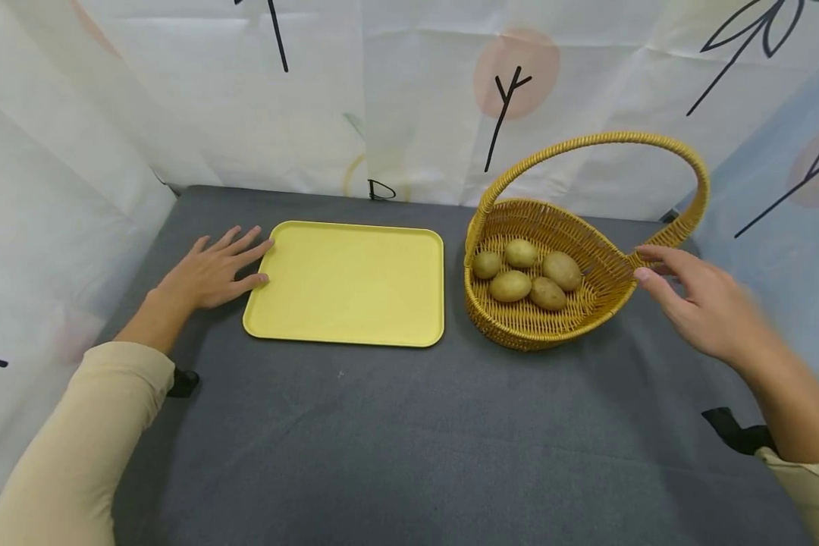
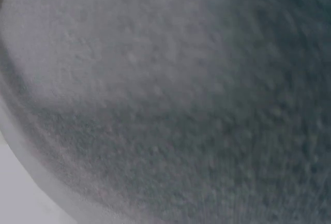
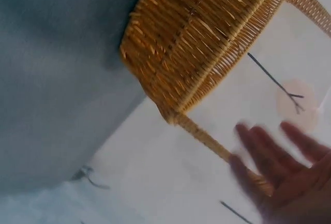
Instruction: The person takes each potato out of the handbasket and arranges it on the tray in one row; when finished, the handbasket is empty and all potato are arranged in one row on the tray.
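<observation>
A yellow tray (image 1: 355,284) lies flat at the centre left in the head view. My left hand (image 1: 208,273) rests at its left edge with fingers spread, fingertips at the rim. To the right stands a wicker basket (image 1: 519,337) with a tall arched handle (image 1: 607,139). Several potatoes (image 1: 509,286) lie in its bottom. At the basket's right end is my right hand (image 1: 703,303), fingers loosely extended near the foot of the handle. In the right wrist view those fingers (image 3: 266,157) look blurred and spread, holding nothing; whether they touch the handle I cannot tell.
A dark grey cloth (image 1: 409,440) covers the table. White printed curtains (image 1: 416,98) hang behind and at the left, a bluish one (image 1: 785,182) at the right. The left wrist view shows only blurred grey cloth (image 2: 155,79) and a pale patch.
</observation>
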Available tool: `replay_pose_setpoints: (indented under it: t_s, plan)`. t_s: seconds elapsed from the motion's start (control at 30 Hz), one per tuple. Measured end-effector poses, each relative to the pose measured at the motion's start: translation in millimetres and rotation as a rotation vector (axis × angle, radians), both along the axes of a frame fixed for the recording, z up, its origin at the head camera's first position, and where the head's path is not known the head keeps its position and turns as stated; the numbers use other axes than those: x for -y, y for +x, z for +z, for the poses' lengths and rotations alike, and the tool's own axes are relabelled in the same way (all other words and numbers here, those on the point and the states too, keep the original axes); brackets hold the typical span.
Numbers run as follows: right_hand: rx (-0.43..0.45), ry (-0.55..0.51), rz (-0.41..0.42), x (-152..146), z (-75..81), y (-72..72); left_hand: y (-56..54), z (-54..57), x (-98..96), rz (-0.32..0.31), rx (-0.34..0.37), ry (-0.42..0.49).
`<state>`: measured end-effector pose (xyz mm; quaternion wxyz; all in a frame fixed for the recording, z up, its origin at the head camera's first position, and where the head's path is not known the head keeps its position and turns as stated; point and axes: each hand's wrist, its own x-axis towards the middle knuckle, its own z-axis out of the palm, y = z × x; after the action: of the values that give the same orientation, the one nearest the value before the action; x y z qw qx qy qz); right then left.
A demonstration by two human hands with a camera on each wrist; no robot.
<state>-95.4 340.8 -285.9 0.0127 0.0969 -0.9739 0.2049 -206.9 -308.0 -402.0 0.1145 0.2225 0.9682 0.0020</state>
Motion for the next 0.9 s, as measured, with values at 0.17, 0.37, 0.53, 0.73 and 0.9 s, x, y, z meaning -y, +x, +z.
replay_pose_setpoints:
  t_s: [0.17,0.37,0.53,0.73,0.9]
  plan:
    - [0.251,-0.270,0.078,-3,-1.6,-28.4,2.3,1.9,1.7,-0.014,0.001,-0.010]
    - [0.610,-0.515,0.044,1,-0.2,-58.4,5.5,4.8,-1.8,-0.045,-0.014,-0.034]
    - [0.763,-0.577,0.060,3,-1.6,-76.8,6.3,5.3,-5.0,-0.062,-0.011,-0.032]
    - [0.951,-0.593,0.062,3,-4.7,-95.4,6.9,3.4,-5.3,-0.050,0.000,-0.031]
    - [1.051,-0.545,0.046,6,-9.9,-105.0,6.6,3.4,-5.0,-0.051,-0.006,-0.027]
